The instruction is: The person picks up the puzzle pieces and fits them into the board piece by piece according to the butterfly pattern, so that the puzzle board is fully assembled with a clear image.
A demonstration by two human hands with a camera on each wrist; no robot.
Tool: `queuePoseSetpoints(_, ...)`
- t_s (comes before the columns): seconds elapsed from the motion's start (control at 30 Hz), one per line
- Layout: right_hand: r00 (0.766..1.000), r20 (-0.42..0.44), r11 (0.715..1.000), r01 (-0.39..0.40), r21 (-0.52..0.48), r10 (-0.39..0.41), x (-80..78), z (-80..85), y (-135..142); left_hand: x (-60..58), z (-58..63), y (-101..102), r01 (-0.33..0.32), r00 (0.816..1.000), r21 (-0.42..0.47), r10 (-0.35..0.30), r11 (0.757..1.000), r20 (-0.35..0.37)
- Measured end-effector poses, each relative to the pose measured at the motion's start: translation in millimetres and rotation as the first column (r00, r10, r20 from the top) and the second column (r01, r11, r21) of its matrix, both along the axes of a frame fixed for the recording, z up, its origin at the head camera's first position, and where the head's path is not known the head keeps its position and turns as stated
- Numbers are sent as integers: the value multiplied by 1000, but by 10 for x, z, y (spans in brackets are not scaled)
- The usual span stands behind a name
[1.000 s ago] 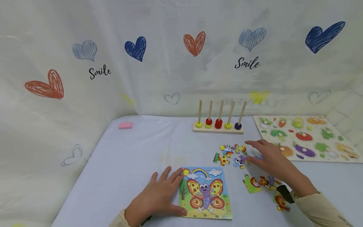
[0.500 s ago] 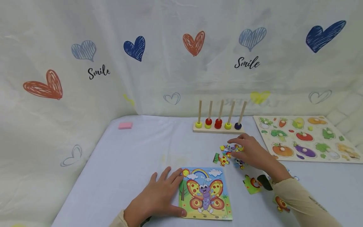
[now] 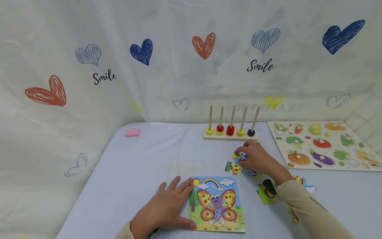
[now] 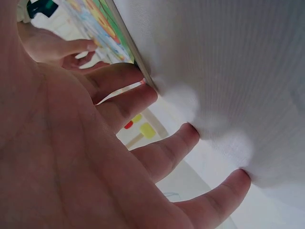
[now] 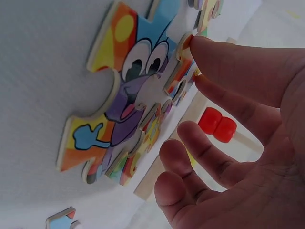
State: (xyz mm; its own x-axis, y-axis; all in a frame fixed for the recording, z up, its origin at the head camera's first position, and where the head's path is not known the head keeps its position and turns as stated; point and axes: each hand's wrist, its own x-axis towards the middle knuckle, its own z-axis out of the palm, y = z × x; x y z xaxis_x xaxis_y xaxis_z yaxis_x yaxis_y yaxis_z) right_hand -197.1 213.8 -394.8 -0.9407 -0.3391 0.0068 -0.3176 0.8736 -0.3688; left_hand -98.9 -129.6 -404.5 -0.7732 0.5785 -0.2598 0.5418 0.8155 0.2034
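Observation:
The left hand lies spread at the left side of a square butterfly puzzle board. Its thumb touches the lower left edge and its index fingertip the upper left corner; other fingertips press the white cloth in the left wrist view. Beyond the board's upper right, the right hand reaches down to loose jigsaw pieces. In the right wrist view its thumb and index finger pinch an orange puzzle piece, partly hidden. Beside it lies a piece with a purple butterfly face. A yellow-spotted piece sits just left of the hand.
A peg counter with coloured beads stands at the back. To its right lies a vegetable peg board, and at the back left a pink block. More pieces, including a green one, lie around the right forearm.
The right hand has moved left and down over the cluster of pieces, and its thumb and index finger have closed in on one. The left hand has stayed beside the board.

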Motion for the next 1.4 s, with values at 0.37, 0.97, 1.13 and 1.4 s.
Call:
queuePoseSetpoints(0.37,1000,-5,999,28,22,-28,8,-9,-35,5,-5,5,5,1000,11,-5,1000,-19)
queuePoseSetpoints(0.97,1000,-2,989,-7,-146,7,32,-16,-29,15,3,19,-1,999,-7,1,1000,-32)
queuePoseSetpoints(1.13,997,-71,984,-19,-176,6,57,1,-21,17,3,21,0,999,-10,0,1000,-36)
queuePoseSetpoints(1.4,994,-106,963,-47,-265,19,142,68,-36,14,2,16,-6,1000,-17,6,1000,-31)
